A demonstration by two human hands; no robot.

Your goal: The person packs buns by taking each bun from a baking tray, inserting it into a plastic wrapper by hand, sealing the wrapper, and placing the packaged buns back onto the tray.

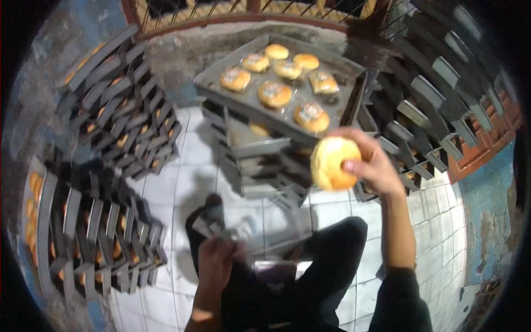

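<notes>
My right hand point(373, 163) grips a round golden bun point(333, 160), thumb on its near face, held up just in front of the top baking tray point(348, 99). Low over my lap, my left hand point(217, 257) is closed on the edge of a clear printed plastic bag point(243, 227), which is blurred. On that tray lie several buns, among them a wrapped bun point(275, 94) in clear plastic with printing and a bun point(276, 52) at the back that looks bare.
The tray rests on a stack of other trays point(260, 146). Stacked trays of buns stand at the left point(124, 110), the lower left point(99, 238) and the right point(426, 105). White floor tiles point(185, 138) lie below. A barred window point(249, 14) is behind.
</notes>
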